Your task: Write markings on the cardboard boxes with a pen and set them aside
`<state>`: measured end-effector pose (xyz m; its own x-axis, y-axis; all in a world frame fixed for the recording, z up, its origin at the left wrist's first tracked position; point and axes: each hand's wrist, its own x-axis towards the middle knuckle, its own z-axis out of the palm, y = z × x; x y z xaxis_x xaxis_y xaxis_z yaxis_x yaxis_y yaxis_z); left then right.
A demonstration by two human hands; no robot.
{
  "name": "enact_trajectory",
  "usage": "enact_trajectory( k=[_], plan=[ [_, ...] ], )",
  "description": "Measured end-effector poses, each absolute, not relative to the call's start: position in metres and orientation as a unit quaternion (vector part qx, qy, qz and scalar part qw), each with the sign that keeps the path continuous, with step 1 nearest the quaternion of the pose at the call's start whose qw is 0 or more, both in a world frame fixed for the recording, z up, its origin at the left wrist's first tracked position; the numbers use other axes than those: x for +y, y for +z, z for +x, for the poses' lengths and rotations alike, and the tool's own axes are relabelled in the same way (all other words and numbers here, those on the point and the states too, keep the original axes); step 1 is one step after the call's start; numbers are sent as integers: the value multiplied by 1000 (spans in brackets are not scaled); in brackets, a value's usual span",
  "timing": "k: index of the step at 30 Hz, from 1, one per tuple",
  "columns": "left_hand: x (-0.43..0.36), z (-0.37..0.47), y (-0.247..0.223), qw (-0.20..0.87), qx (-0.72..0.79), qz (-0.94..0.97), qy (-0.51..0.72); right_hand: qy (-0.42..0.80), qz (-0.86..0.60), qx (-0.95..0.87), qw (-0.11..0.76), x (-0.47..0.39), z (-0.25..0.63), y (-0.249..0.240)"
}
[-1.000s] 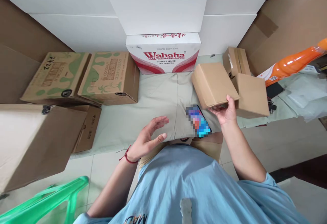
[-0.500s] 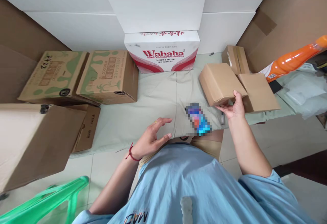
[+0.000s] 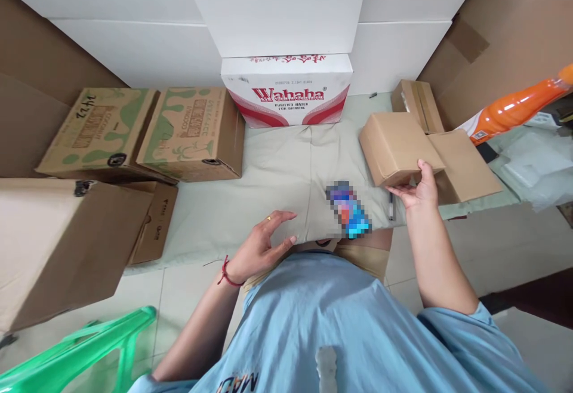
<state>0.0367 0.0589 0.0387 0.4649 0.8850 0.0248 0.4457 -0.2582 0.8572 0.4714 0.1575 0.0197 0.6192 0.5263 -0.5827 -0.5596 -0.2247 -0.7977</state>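
Observation:
My right hand (image 3: 416, 191) grips the near edge of a small plain brown cardboard box (image 3: 396, 145), thumb on the upper side and fingers beneath. A second plain brown box (image 3: 468, 163) lies just to its right, partly behind the held one. My left hand (image 3: 266, 243) hovers near the front edge of the cloth-covered table (image 3: 264, 196), fingers apart and nothing in it. Between the hands lies a flat, phone-shaped thing (image 3: 349, 209), its face blurred out. A pen (image 3: 391, 206) rests on the cloth right beside my right fingers.
A white Wahaha water carton (image 3: 289, 91) stands at the back. Two printed coconut cartons (image 3: 190, 133) and a large open box (image 3: 49, 243) fill the left. Back right are a taped box (image 3: 418, 103) and an orange bottle (image 3: 514, 109). A green stool (image 3: 85, 345) stands below left.
My right hand has shifted slightly to the right with the small box. The box beside it appears a little farther right too. My left hand is almost unmoved.

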Motion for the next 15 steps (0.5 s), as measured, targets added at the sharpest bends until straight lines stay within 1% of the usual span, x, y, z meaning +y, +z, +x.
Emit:
enact_trajectory(
  k=[3, 7, 10, 12, 15],
  plan=[
    [62, 40, 43, 400, 440, 759, 265, 438, -636, -6, 636, 177, 460, 21],
    [62, 43, 44, 388, 433, 769, 267, 422, -613, -76, 664, 214, 449, 22],
    [58, 43, 41, 388, 444, 764, 263, 413, -629, -73, 655, 236, 451, 23],
    [54, 40, 37, 379, 460, 758, 265, 418, -642, -60, 640, 239, 454, 24],
    [52, 31, 30, 331, 501, 738, 308, 422, -637, -83, 640, 219, 450, 23]
  ],
)
